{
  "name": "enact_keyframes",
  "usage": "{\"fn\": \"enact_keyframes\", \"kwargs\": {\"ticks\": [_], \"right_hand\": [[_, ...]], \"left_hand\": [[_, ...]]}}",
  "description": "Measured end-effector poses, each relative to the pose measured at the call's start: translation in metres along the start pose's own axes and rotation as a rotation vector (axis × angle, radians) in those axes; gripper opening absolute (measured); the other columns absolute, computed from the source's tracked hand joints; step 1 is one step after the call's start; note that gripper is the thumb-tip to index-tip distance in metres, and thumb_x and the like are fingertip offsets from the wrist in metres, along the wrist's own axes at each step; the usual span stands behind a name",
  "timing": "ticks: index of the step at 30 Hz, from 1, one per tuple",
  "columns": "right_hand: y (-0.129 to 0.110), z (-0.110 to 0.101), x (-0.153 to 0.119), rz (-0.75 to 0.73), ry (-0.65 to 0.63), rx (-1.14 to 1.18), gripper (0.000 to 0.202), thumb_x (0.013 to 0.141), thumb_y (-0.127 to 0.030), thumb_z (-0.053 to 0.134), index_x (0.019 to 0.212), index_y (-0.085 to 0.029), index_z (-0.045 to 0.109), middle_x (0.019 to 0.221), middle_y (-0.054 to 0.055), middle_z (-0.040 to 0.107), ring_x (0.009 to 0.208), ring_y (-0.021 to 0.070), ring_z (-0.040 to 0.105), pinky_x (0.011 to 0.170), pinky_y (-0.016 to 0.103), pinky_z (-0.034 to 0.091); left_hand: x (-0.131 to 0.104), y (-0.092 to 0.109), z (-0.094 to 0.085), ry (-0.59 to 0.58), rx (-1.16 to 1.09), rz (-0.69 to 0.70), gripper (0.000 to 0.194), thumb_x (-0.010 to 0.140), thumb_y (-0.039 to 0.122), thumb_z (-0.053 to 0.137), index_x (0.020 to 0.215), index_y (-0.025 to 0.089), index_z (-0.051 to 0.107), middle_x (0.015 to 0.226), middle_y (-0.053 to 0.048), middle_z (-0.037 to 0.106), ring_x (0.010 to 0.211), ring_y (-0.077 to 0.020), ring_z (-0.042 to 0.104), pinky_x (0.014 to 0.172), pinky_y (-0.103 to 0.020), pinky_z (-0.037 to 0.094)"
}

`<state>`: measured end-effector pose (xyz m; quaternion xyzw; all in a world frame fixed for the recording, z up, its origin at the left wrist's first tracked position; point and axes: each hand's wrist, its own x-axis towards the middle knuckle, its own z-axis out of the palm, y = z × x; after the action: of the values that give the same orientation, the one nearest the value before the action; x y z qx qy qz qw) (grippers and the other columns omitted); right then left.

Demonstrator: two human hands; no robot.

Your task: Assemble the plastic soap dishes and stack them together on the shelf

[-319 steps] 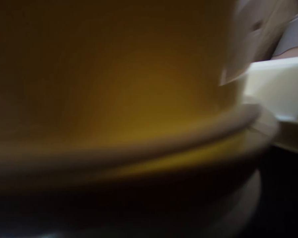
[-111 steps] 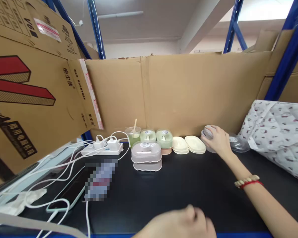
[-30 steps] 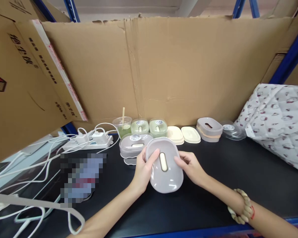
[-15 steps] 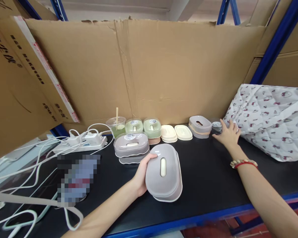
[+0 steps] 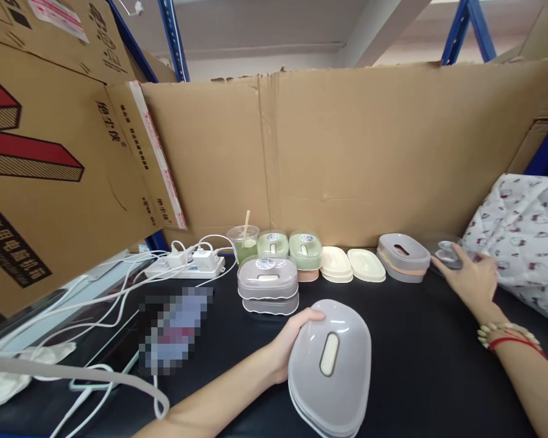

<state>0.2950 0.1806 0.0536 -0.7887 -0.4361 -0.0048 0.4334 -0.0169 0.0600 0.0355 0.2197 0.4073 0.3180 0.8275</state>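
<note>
My left hand (image 5: 288, 347) grips the left edge of a grey oval lidded box (image 5: 330, 365) with a cream slot handle, held just above the black tabletop (image 5: 415, 340). My right hand (image 5: 471, 278) reaches far right and closes around a clear plastic lid (image 5: 447, 254) near the patterned cloth. A beaded bracelet and red string sit on that wrist. Just left of the right hand stands a grey box with a pink band (image 5: 402, 257).
Along the cardboard back wall (image 5: 347, 158) stand a green drink cup (image 5: 243, 242), two green boxes (image 5: 290, 249), two cream lids (image 5: 351, 264) and a stacked grey box (image 5: 267, 283). A power strip (image 5: 192, 265) and white cables lie left. Patterned cloth (image 5: 530, 237) lies right.
My right hand let go of the grey box and reached right to the clear lid, closing on it. My left hand brought the grey box nearer to me.
</note>
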Motion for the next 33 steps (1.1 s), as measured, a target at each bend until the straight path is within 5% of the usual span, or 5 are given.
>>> {"fn": "enact_keyframes", "kwargs": {"ticks": [6,10,16,26,33], "right_hand": [[-0.045,-0.013,-0.028,0.056,0.217,0.539,0.066,0.077,-0.042,0.049,0.137,-0.017,0.037,0.131,0.014,0.027,0.13,0.0227,0.029,0.118,0.042,0.021],[-0.06,-0.003,-0.067,-0.354,0.084,0.715,0.077,0.067,-0.071,0.043,0.122,-0.017,0.05,0.117,0.01,0.044,0.102,0.0142,0.05,0.097,0.041,0.044],[-0.069,0.004,-0.144,-1.054,-0.154,0.461,0.06,0.067,-0.062,0.056,0.11,-0.02,0.061,0.108,0.007,0.048,0.104,0.0066,0.048,0.083,0.017,0.048],[-0.062,0.008,-0.165,-1.142,-0.139,0.506,0.064,0.059,-0.061,0.065,0.104,-0.016,0.058,0.101,0.009,0.041,0.103,0.0071,0.042,0.087,0.017,0.044],[-0.065,0.003,-0.165,-0.632,-0.805,0.832,0.082,0.068,-0.07,0.049,0.125,-0.015,0.028,0.121,0.012,0.04,0.104,0.0056,0.049,0.088,0.015,0.047]], "left_hand": [[-0.004,0.002,0.007,-0.025,-0.125,0.342,0.029,0.089,0.032,0.049,0.101,0.01,0.062,0.088,-0.009,0.068,0.084,-0.0179,0.063,0.085,-0.03,0.046],[-0.003,0.004,0.008,-0.034,-0.185,0.513,0.034,0.089,0.032,0.049,0.118,0.015,0.055,0.113,-0.009,0.062,0.102,-0.018,0.06,0.093,-0.03,0.045],[-0.005,0.006,0.006,-0.075,-0.22,0.626,0.05,0.088,0.048,0.043,0.131,0.022,0.045,0.13,-0.007,0.052,0.114,-0.0208,0.052,0.098,-0.033,0.043],[-0.007,0.0,0.006,-0.061,-0.158,0.636,0.076,0.068,0.043,0.073,0.132,0.019,0.04,0.124,-0.01,0.055,0.114,-0.0243,0.052,0.087,-0.029,0.047],[-0.007,-0.007,0.002,0.0,0.149,0.813,0.077,0.065,0.031,0.074,0.132,0.022,0.037,0.125,-0.008,0.052,0.118,-0.0231,0.048,0.095,-0.028,0.042]]}}
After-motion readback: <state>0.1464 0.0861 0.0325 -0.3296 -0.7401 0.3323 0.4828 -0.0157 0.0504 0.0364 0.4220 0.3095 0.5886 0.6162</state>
